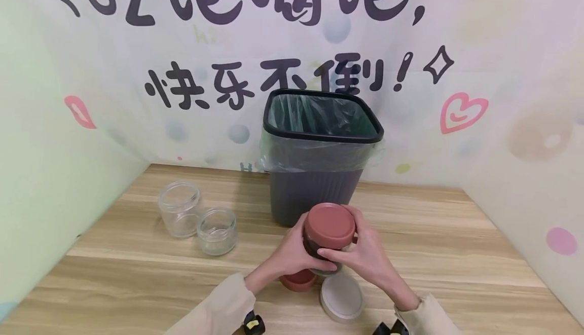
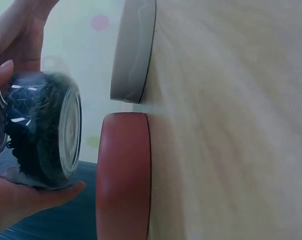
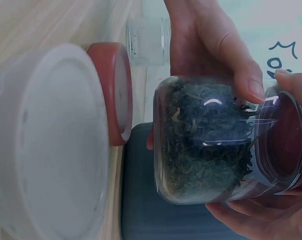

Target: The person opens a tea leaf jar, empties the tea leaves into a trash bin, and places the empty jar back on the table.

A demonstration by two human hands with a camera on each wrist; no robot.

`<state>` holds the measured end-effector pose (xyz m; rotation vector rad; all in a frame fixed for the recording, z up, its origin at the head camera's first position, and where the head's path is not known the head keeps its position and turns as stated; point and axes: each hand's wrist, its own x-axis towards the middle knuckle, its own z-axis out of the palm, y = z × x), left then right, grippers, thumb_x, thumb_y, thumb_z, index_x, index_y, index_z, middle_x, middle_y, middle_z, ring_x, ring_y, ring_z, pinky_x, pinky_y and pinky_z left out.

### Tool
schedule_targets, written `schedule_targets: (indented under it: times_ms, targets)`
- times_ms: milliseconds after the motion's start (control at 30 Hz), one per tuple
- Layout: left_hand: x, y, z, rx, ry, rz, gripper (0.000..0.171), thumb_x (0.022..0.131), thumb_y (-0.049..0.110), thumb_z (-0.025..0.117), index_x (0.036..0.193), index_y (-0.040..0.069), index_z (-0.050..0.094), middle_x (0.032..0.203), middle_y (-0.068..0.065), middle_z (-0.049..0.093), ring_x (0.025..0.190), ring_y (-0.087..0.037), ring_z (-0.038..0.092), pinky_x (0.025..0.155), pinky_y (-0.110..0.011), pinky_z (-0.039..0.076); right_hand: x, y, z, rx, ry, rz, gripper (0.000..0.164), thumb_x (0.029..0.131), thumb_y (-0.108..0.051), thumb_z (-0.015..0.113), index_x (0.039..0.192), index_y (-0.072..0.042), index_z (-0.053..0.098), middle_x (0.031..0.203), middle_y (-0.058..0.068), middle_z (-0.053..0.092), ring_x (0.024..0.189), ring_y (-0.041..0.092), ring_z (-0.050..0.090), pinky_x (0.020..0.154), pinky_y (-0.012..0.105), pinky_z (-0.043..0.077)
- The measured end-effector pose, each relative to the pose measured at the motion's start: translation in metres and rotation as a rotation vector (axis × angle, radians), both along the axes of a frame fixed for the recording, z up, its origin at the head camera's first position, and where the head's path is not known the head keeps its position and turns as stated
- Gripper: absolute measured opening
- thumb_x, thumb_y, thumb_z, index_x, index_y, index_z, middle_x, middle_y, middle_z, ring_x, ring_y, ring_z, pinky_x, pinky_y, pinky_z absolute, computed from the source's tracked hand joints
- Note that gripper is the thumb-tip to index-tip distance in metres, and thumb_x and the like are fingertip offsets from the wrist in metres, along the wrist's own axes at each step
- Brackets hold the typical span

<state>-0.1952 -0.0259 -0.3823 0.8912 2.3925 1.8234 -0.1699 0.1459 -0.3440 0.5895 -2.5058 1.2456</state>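
Both hands hold a clear glass jar (image 3: 206, 145) of dark, curled dried leaves, topped by a red lid (image 1: 330, 223). It is raised above the table, its base visible in the left wrist view. The left hand (image 1: 289, 251) grips the glass body from the left, thumb across the near side. From the right, the right hand (image 1: 371, 254) grips it higher up, around the neck and lid, with its thumb above the left one. Below the jar, a second red lid (image 1: 298, 280) and a whitish lid (image 1: 342, 297) lie on the table.
Two open clear glass jars, a taller one (image 1: 179, 213) and a shorter one (image 1: 217, 233), stand at the left. Behind the hands is a dark bin (image 1: 315, 183) with a clear liner. A printed wall sheet (image 1: 219, 137) rises at the table's (image 1: 159, 284) back.
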Motion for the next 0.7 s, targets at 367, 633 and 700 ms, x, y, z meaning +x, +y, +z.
schedule_targets:
  times_ms: [367,633,700]
  targets:
    - [0.022,-0.013,0.026,0.055,0.024,0.041,0.084,0.058,0.001,0.081,0.127,0.003,0.033,0.119,-0.009,0.049,0.108,-0.022,0.048,0.093,-0.037,0.039,0.0,-0.013,0.002,-0.019,0.007,0.136,0.085,0.067,-0.03,0.078,0.132,-0.006,0.029,0.117,0.004,0.054,0.103,0.015,0.055,0.081,0.033,0.048]
    - [0.014,-0.012,0.002,0.064,0.111,0.154,0.089,0.055,0.02,0.085,0.127,0.015,0.034,0.117,0.0,0.051,0.104,-0.015,0.051,0.088,-0.033,0.043,0.005,-0.033,0.011,0.043,0.049,-0.041,0.098,0.062,-0.037,0.079,0.135,-0.001,0.025,0.124,0.012,0.047,0.105,0.022,0.052,0.081,0.039,0.047]
    - [0.015,-0.01,0.001,0.063,0.134,0.175,0.089,0.055,0.022,0.085,0.127,0.015,0.034,0.116,0.0,0.051,0.102,-0.015,0.052,0.086,-0.032,0.044,0.006,-0.038,0.013,0.075,0.098,-0.086,0.096,0.061,-0.04,0.079,0.133,0.001,0.03,0.12,0.013,0.048,0.1,0.023,0.053,0.077,0.038,0.049]
